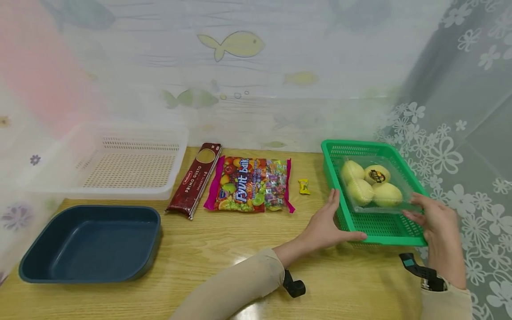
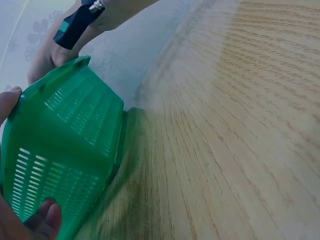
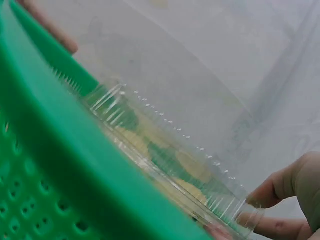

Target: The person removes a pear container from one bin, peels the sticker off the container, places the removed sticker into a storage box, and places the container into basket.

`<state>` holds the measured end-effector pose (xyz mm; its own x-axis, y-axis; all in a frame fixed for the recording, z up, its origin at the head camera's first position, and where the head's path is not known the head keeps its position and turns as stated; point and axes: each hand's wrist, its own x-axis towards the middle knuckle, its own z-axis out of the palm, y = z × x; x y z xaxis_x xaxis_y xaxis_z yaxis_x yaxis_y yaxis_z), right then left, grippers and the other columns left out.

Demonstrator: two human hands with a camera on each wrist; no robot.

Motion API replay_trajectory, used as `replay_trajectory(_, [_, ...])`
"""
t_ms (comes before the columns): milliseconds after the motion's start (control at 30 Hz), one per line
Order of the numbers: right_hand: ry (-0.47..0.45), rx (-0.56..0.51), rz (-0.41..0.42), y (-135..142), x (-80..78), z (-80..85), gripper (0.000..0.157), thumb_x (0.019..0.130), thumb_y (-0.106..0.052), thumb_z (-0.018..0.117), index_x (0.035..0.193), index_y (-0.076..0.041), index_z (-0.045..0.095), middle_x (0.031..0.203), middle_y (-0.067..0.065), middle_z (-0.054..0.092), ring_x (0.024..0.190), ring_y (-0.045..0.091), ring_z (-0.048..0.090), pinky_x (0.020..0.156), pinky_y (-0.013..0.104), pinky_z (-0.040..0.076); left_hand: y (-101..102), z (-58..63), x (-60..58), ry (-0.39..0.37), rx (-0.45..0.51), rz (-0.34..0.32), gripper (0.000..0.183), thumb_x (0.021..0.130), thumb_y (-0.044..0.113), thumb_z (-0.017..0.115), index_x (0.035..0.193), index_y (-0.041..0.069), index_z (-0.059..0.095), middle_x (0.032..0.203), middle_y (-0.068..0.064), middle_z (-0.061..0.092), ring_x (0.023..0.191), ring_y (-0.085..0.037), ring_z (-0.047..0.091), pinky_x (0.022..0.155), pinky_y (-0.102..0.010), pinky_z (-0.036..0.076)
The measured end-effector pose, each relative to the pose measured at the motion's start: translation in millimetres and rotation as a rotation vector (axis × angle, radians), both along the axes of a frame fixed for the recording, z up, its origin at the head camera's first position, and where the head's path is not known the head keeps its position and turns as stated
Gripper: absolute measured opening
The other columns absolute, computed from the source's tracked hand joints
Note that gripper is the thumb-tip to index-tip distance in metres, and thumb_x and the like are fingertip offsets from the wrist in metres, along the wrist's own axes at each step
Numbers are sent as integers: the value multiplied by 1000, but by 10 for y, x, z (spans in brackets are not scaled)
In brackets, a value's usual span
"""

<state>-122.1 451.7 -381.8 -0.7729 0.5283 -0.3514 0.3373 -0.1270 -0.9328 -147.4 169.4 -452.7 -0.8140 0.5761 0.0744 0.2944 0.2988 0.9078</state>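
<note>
Fruit pack (image 1: 374,187) is sitting within the green basket's (image 1: 392,240) rim, left of the right hand's (image 1: 438,222) fingers, which are pinching its edge; the left hand's (image 1: 322,226) fingers are gripping the basket. We are advising steady bracing.

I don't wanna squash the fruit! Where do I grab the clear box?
Probably pinch the near right corner of the clear box from the right, like the right hand: it shows above the rim of the green basket, past the fruit.
</note>
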Motion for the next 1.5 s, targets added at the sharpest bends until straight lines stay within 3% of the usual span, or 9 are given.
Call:
replay_trajectory(100, [-56, 97, 165, 30, -20, -10, 60, 112, -26, 45, 167, -9, 30, 169, 23, 21, 71, 3, 68, 70, 22, 62, 1, -16, 1, 5, 5, -1, 122, 88, 60, 81, 170, 34, -6, 177, 13, -4, 162, -23, 20, 124, -49, 37])
replay_trajectory(200, [-111, 197, 340, 57, -61, -22, 76, 114, -38, 37, 169, 1, 2, 170, 37, 1, 76, -3, 63, 68, 23, 59, 3, -30, 4, 9, 12, -2, 122, 88, 60, 82, 170, 32, -4, 177, 12, -3, 162, -22, 19, 124, -48, 37])
replay_trajectory(300, [-159, 281, 482, 66, -115, -54, 84, 113, -48, 38, 163, 9, 2, 165, 46, -7, 80, -5, 62, 69, 26, 56, 4, -40, 4, 9, 21, -6, 122, 88, 59, 82, 170, 31, -3, 177, 11, -3, 162, -23, 20, 124, -47, 37])
replay_trajectory(367, [-179, 311, 529, 60, -146, -77, 89, 112, -52, 41, 159, 13, 1, 162, 49, 2, 81, -3, 64, 70, 29, 56, 4, -44, 0, 9, 25, -6, 122, 88, 58, 82, 171, 31, -3, 177, 11, -2, 162, -24, 20, 124, -48, 37])
replay_trajectory(467, [-206, 331, 563, 51, -175, -90, 92, 111, -53, 42, 162, 10, -1, 157, 48, 19, 80, 4, 68, 70, 31, 57, 9, -50, -8, 12, 28, -4, 121, 88, 58, 82, 171, 31, -3, 177, 11, -2, 162, -24, 21, 124, -48, 37])
replay_trajectory(567, [-226, 304, 590, 57, -182, -83, 96, 111, -54, 41, 165, 5, -12, 157, 50, 18, 83, 8, 72, 76, 32, 62, 21, -52, -6, 17, 25, -5, 121, 88, 59, 82, 171, 31, -3, 178, 10, -2, 162, -24, 20, 124, -48, 36])
replay_trajectory(767, [-223, 226, 618, 84, -191, -114, 97, 112, -51, 46, 164, -10, -24, 170, 37, -12, 87, 7, 73, 86, 30, 62, 26, -62, 8, 14, 20, -8, 120, 89, 60, 81, 170, 32, -4, 178, 9, -2, 162, -24, 20, 124, -48, 37])
replay_trajectory(1067, [-141, 83, 504, 89, -203, -132, 84, 113, -35, 50, 169, -12, -9, 174, 26, -8, 85, 6, 76, 89, 30, 63, 18, -54, -1, 19, 25, -4, 120, 89, 58, 81, 170, 33, -5, 177, 11, -2, 162, -24, 20, 123, -49, 38])
replay_trajectory(1500, [-42, 50, 359, -2, -151, -105, 77, 112, -23, 54, 169, -7, 5, 174, 26, -9, 78, 7, 77, 83, 30, 64, 15, -55, -12, 14, 26, -1, 120, 89, 59, 81, 170, 33, -3, 177, 14, -3, 161, -24, 21, 123, -48, 38])
